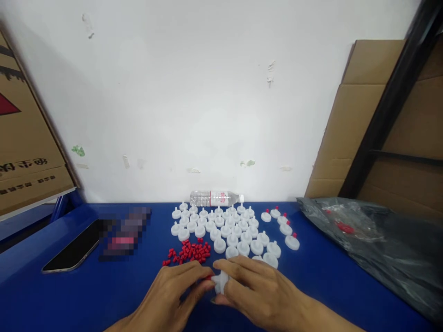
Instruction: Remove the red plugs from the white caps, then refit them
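Observation:
My right hand (256, 288) is closed around a white nozzle cap (223, 281), its narrow spout turned to the left. Between thumb and forefinger, my left hand (176, 288) pinches a small red tip cap (208, 277) at the end of that spout. How far the red piece sits on the spout is hidden by the fingers. Just beyond my left hand lies a loose pile of red tip caps (192, 251). Many white nozzle caps (219, 245) stand in a group past my hands, most with spouts up. To their right, several white caps (292, 242) carry red tips.
A clear plastic bottle (218, 198) lies on its side against the wall. On the left of the blue table (114, 286) are a phone (74, 246) and a blurred item (126, 233). A grey plastic bag (374, 249) covers the right side. Cardboard (349, 124) leans behind it.

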Action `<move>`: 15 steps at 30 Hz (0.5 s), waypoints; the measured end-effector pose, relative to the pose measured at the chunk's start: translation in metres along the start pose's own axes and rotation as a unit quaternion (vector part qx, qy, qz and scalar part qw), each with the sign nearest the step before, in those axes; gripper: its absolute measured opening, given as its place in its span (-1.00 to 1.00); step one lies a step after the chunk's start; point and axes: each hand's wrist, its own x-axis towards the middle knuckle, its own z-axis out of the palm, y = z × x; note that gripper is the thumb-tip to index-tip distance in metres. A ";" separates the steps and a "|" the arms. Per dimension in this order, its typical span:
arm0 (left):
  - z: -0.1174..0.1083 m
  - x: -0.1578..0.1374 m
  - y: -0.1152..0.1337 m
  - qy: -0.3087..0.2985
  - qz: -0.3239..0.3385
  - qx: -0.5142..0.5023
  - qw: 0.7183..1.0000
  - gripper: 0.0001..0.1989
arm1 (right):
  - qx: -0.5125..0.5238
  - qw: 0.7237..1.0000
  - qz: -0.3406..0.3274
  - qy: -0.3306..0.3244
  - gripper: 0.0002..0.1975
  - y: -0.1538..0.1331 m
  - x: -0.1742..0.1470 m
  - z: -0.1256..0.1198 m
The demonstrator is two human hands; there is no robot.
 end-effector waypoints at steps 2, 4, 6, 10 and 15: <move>0.000 -0.001 0.002 -0.024 0.005 -0.016 1.000 -0.79 | 0.006 1.000 -0.003 0.003 -0.82 -0.003 0.000 0.000; -0.001 -0.002 0.004 -0.045 0.004 -0.043 0.998 -0.75 | 0.011 1.000 -0.003 0.008 -0.86 -0.005 0.000 0.000; -0.002 -0.002 0.005 -0.061 0.002 -0.071 0.996 -0.75 | 0.008 1.000 -0.005 0.012 -0.89 -0.007 -0.002 0.000; -0.004 -0.001 0.008 -0.100 -0.006 -0.091 0.991 -0.70 | -0.017 0.999 -0.018 0.025 -0.85 -0.010 -0.004 0.003; -0.004 0.004 0.006 -0.081 -0.034 -0.020 0.996 -0.73 | -0.042 0.999 -0.005 0.015 -0.84 -0.008 0.004 0.000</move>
